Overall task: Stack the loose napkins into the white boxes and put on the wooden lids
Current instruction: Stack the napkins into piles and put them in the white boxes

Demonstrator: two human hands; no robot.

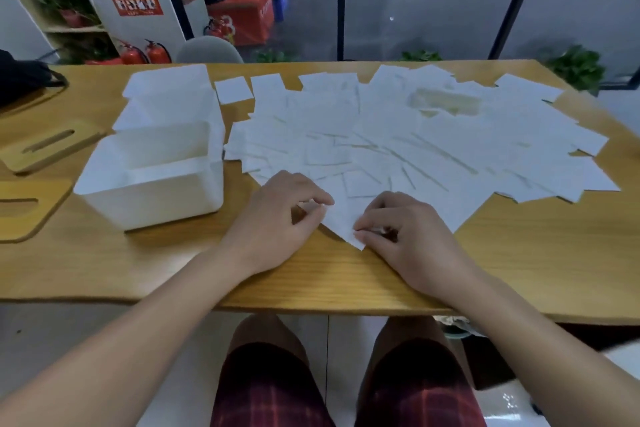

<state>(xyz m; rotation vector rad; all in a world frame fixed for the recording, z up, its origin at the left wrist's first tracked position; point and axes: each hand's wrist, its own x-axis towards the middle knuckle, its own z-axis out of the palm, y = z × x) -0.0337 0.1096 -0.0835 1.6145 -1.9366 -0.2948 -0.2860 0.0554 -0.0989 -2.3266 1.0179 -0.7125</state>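
Both my hands are at the near edge of the desk (346,284), on the nearest napkin (341,215) of the loose napkin spread (415,135). My left hand (277,218) pinches its left corner, fingers curled. My right hand (401,236) pinches its near corner. The spread covers the desk's middle and right. Nearest white box (152,180) sits open just left of the spread, two more white boxes (166,97) behind it toward the far left corner. Two wooden lids (41,149) lie flat at the left edge.

3 white boxes (152,180), 2 wooden lids (48,146), napkins (398,135) uncountable.
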